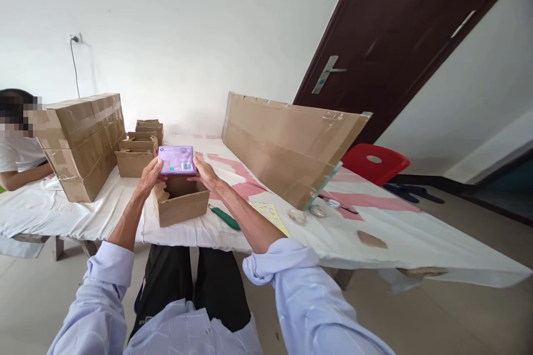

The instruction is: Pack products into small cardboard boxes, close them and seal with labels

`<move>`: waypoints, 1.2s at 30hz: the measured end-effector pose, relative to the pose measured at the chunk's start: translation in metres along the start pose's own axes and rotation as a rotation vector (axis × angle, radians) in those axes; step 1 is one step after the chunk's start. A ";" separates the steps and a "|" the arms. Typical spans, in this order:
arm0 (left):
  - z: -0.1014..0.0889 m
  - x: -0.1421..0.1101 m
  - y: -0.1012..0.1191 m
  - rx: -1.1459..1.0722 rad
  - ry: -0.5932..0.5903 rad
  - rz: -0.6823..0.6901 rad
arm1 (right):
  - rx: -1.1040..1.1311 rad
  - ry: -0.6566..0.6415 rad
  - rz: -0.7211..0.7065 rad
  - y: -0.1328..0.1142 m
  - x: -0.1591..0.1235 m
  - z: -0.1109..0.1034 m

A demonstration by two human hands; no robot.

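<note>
Between my two hands is a purple plastic-wrapped packet point(176, 160) with a barcode on its upper face. My left hand point(150, 176) grips its left edge, and my right hand point(205, 173) grips the right edge, thumbs on top. The packet is held just over an open cardboard box point(183, 209), whose inside is partly hidden by it. Right of that box lies a green-handled cutter point(225, 217), near my right forearm. Behind my left hand stand more open cardboard boxes point(135, 163) in a row.
Taped cartons point(79, 147) are stacked at the left, beside a seated person point(16, 161). A large cardboard panel point(291, 141) leans on the right of the cloth-covered table point(400, 238). Near it are a yellow sticker sheet point(270, 215), tape rolls point(318, 211) and a red chair point(375, 163).
</note>
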State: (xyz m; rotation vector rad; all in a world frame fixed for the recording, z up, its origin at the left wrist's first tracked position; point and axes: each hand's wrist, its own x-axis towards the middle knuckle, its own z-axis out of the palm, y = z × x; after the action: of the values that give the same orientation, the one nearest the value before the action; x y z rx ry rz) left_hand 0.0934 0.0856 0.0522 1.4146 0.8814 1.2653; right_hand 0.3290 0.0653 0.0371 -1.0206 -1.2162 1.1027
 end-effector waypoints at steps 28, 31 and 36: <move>0.009 0.007 0.045 0.056 -0.027 0.179 | 0.011 -0.012 -0.213 -0.050 -0.004 0.001; 0.010 0.005 0.051 0.073 -0.029 0.206 | 0.004 -0.033 -0.231 -0.058 -0.005 -0.001; 0.013 -0.001 0.066 0.065 -0.044 0.279 | 0.007 -0.051 -0.254 -0.069 -0.010 -0.003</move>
State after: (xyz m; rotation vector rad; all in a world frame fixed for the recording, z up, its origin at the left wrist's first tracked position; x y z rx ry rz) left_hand 0.0996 0.0670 0.1164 1.6539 0.7183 1.4167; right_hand 0.3371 0.0434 0.1027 -0.8111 -1.3412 0.9381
